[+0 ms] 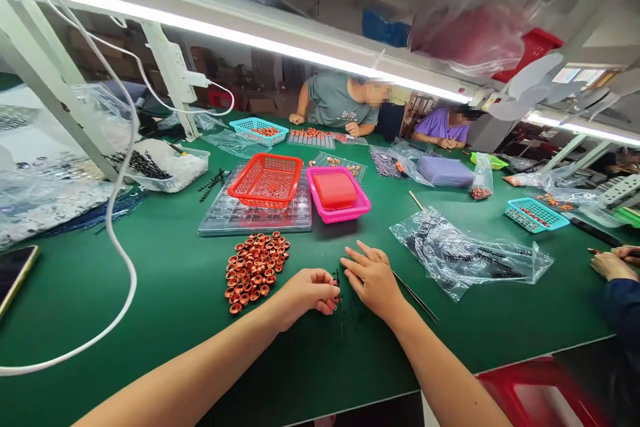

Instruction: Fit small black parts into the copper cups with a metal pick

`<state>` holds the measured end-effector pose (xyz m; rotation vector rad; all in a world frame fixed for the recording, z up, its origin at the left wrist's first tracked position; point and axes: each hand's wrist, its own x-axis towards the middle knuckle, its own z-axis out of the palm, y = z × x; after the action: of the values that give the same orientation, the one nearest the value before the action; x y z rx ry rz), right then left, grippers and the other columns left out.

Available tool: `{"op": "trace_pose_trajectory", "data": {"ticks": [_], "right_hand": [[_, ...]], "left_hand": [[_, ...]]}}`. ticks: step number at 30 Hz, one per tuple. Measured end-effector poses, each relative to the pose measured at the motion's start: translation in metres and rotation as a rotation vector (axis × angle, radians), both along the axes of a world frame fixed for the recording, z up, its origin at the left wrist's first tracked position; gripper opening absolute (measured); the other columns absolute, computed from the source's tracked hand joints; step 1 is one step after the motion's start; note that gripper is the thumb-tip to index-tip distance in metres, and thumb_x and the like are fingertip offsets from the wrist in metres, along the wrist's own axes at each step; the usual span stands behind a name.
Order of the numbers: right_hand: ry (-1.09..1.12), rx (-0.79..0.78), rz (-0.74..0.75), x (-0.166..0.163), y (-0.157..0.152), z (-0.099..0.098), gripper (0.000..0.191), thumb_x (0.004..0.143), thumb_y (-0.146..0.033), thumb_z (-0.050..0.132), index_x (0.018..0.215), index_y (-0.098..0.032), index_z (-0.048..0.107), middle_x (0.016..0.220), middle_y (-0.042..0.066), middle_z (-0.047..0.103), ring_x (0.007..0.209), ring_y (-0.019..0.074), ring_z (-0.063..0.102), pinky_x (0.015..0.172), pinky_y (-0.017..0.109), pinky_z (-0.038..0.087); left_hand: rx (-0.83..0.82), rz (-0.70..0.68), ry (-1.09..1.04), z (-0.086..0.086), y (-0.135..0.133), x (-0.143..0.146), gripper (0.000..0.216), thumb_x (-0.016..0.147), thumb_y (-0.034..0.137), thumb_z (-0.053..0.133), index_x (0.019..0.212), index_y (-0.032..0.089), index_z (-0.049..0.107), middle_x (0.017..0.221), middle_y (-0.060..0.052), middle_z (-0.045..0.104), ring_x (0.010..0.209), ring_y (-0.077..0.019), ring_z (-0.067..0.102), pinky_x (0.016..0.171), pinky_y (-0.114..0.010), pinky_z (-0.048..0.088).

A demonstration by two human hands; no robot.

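Pinched between thumb and fingers of my left hand [314,290] is a thin black plastic strip with short side prongs [338,283]. My right hand [370,277] lies palm down just right of the strip, fingers spread on the green table. Beside that hand, tweezers [415,295] rest slanting on the tabletop, partly hidden by it. A pile of small copper-orange cup-shaped rings [255,268] lies to the left of my left hand. Right of the tweezers is a clear plastic bag [475,250] with black strips in it.
A red basket [265,180] stands on stacked clear trays [210,223]; a pink basket [340,215] holds a red block. A white cable [127,253] loops at left near a phone [17,273]. Co-workers sit across the table [175,293]; another person's hands [613,265] are at right.
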<state>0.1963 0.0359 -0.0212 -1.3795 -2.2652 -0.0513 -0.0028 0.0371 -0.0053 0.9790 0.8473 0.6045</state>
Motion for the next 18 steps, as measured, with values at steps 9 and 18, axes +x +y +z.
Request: {"op": "trace_pose_trajectory", "data": {"ticks": [9, 18], "right_hand": [[-0.025, 0.080, -0.037, 0.012, 0.017, -0.016, 0.020, 0.093, -0.025, 0.054, 0.108, -0.023, 0.067, 0.117, 0.005, 0.066, 0.126, 0.0235, 0.046, 0.106, 0.049, 0.029], [0.112, 0.121, -0.143, 0.015, 0.008, 0.008, 0.026, 0.095, -0.031, 0.046, 0.109, -0.025, 0.068, 0.117, 0.007, 0.066, 0.124, 0.0281, 0.049, 0.102, 0.052, 0.035]], "left_hand": [[0.015, -0.070, -0.022, -0.009, 0.005, -0.006, 0.013, 0.088, 0.022, 0.062, 0.084, 0.010, 0.059, 0.074, 0.000, 0.063, 0.064, -0.0112, 0.061, 0.061, -0.026, 0.053], [0.048, 0.014, -0.187, -0.014, 0.000, -0.007, 0.023, 0.077, 0.026, 0.073, 0.078, 0.012, 0.054, 0.067, 0.001, 0.062, 0.060, -0.0110, 0.061, 0.061, -0.024, 0.051]]}}
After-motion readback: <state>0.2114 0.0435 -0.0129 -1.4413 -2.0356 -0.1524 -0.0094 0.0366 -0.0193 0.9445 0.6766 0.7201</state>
